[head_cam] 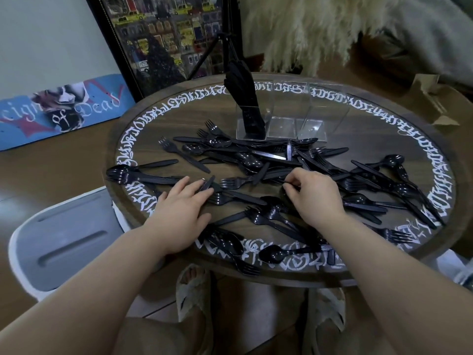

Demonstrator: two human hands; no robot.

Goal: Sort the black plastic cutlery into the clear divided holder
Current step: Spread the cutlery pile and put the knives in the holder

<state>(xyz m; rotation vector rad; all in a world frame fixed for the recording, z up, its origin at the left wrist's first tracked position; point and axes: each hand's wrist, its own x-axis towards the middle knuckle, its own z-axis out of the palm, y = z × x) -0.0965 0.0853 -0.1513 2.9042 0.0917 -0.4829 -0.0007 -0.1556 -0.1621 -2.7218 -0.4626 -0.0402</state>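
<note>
Left hand (183,201): lower-left centre of frame, fingers fairly straight, laid on a black knife (207,183); tips press/slide it, not clearly wrapped round it.
Right hand (313,194): lower centre-right, fingers curled, thumb & forefinger pinch a thin black handle (290,184); can't tell which utensil type it belongs to.
Near edge: spoon (272,254) & forks lie on the white lettering at bottom of the round bench (384,119).
Cutlery pile (268,162): loose heap of forks, knives, spoons across mid-frame, many crossed & overlapping, handles pointing all ways; stragglers out to far right & left rim.
Holder (284,124): clear, three compartments, upper centre, just behind the pile. Left compartment has a bunch of black pieces standing upright; type hard to read. Middle & right look empty.
Handling (judgement): pieces v. light, stiff but thin, glossy so likely slippery; tines could snag neighbours. Best grip prob. mid-handle, pinch & lift clear of overlaps, then drop in handle-down.
Progress (judgement): early; most still on bench.
Risk: light clear holder may tip if knocked.
</note>
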